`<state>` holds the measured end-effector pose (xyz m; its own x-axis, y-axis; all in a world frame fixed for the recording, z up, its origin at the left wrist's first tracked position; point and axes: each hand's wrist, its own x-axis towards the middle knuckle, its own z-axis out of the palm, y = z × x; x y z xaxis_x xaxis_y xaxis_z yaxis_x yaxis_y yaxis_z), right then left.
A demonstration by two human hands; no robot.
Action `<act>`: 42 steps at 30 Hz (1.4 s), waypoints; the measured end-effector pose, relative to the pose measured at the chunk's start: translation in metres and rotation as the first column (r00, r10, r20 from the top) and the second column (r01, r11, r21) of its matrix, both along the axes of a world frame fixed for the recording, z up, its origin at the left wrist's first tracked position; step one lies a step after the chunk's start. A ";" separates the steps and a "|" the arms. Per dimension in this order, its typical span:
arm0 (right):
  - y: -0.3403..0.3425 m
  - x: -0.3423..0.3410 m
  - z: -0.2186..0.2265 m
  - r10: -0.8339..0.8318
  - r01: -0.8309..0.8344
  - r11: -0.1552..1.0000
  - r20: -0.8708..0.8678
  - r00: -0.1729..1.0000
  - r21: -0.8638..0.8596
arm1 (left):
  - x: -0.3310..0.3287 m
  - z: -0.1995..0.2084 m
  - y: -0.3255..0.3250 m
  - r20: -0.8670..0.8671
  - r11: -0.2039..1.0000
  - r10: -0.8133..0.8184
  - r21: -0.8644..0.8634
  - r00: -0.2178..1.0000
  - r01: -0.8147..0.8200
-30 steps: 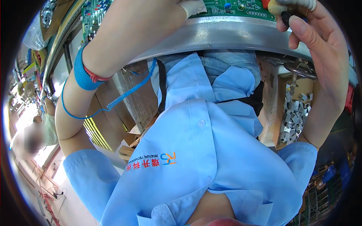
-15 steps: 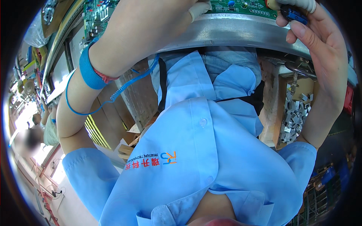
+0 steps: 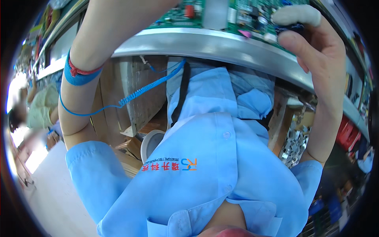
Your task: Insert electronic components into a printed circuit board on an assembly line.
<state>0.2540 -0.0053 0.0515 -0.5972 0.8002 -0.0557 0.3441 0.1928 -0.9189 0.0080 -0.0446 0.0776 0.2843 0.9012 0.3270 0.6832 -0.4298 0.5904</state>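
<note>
My left hand (image 3: 122,25) reaches up over the left of the green circuit boards (image 3: 233,28); its fingers lie beyond the upper edge, so what they touch is hidden. A blue wrist strap (image 3: 77,77) with a coiled cord circles that wrist. At the upper right, my right hand (image 3: 321,55) pinches a dark blue capacitor (image 3: 291,28) between the thumb and a finger in a white finger cot (image 3: 298,15). It hovers just above the right part of the boards, which carry several upright components. A small pink piece (image 3: 245,33) lies at the board's near edge.
A curved metal rail (image 3: 213,41) runs along the near side of the boards. Below it on the right stands a box of small silvery parts (image 3: 294,142). Cardboard (image 3: 128,152) and a white round container (image 3: 151,144) are low on the left. Other people sit farther left.
The view has shifted along the bench, showing more of the boards. My left hand's fingers have gone out of the upper edge. My right hand has moved over the board, still pinching the capacitor.
</note>
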 end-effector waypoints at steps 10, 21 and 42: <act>-0.006 -0.178 0.003 0.340 -0.426 0.715 0.257 0.905 0.554 | -0.111 0.007 -0.065 0.250 0.889 0.458 -0.156 0.853 -0.431; -0.014 -0.217 -0.015 0.314 -0.554 0.477 0.456 0.832 0.682 | -0.151 -0.018 -0.094 0.222 0.819 0.571 -0.221 0.790 -0.530; -0.010 -0.169 -0.005 0.106 -0.396 0.611 0.425 0.899 0.685 | -0.129 -0.049 -0.073 -0.292 0.968 0.249 0.057 0.924 -0.243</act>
<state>0.0846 -0.0153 0.0462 -0.8430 0.4699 0.2617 0.4053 0.8749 -0.2651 -0.1211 -0.1181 0.0281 0.1410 0.9493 0.2811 0.9105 -0.2358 0.3397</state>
